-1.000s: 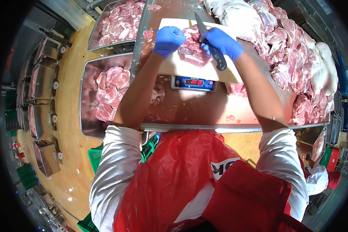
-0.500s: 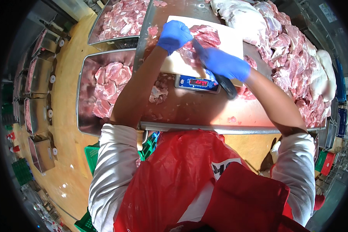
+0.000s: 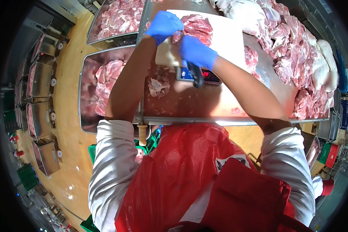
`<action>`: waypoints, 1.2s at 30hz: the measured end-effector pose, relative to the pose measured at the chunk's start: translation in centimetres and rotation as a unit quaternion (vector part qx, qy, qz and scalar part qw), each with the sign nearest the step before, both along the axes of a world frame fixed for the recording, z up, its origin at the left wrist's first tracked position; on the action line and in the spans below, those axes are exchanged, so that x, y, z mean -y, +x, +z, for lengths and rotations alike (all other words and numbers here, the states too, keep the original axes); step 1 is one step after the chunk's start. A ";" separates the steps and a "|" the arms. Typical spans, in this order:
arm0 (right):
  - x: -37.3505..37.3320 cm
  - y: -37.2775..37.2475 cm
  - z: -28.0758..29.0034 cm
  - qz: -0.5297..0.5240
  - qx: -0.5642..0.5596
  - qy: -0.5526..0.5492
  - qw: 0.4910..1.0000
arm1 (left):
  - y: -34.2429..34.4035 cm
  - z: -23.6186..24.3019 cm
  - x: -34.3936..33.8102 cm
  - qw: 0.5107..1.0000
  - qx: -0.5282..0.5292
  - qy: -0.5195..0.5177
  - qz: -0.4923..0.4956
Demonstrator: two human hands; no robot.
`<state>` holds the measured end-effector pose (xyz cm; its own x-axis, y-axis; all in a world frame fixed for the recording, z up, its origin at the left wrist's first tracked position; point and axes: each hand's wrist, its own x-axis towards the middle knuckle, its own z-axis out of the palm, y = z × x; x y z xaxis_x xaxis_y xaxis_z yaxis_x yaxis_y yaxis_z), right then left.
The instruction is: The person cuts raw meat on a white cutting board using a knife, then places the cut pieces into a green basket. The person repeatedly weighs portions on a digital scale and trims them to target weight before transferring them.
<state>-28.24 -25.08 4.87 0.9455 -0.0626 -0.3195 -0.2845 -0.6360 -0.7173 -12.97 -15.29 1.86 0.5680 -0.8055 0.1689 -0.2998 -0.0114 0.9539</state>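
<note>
A red piece of raw meat lies on a white cutting board at the far middle of the metal table. At its left edge my left hand, in a blue glove, is closed with its fingertips gripping the meat's margin. My blue-gloved right hand is wrapped round a knife at the meat's near side. The black handle points back toward me; the blade is hidden by the hand and meat. Just beyond the board's near edge sits a blue scale with a red display, partly covered by the handle.
Raw meat is heaped along the table's right. Metal bins of meat stand at the left, with wheeled metal carts farther out. Trimmings lie left of the scale. A wooden-handled tool hangs at the table's front edge.
My right hand and the knife have moved left, and the blade that showed earlier is now hidden. My left hand stays at the meat's left edge. The whole view has shifted slightly.
</note>
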 end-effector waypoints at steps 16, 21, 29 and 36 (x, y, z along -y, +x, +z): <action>-7.4 1.0 -11.6 -0.169 0.245 0.172 0.939 | 4.2 1.0 0.3 0.994 -0.055 0.092 -0.033; -6.9 0.3 -16.9 0.030 0.327 -0.161 0.931 | -1.0 9.5 2.5 0.976 0.170 -0.029 -0.134; -5.5 -8.5 -4.8 -0.151 0.118 0.048 0.980 | 1.3 19.9 -0.7 0.998 0.059 -0.002 -0.039; 0.1 -18.9 -2.4 -0.312 0.051 0.189 0.930 | 23.0 14.0 -6.0 0.975 -0.216 -0.055 -0.008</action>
<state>-47.12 -25.17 2.51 0.7889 -0.5118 -0.3400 -0.4315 -0.0675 -0.8996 10.07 -9.28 15.87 0.5927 -0.8054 0.0021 0.1314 0.0992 0.9864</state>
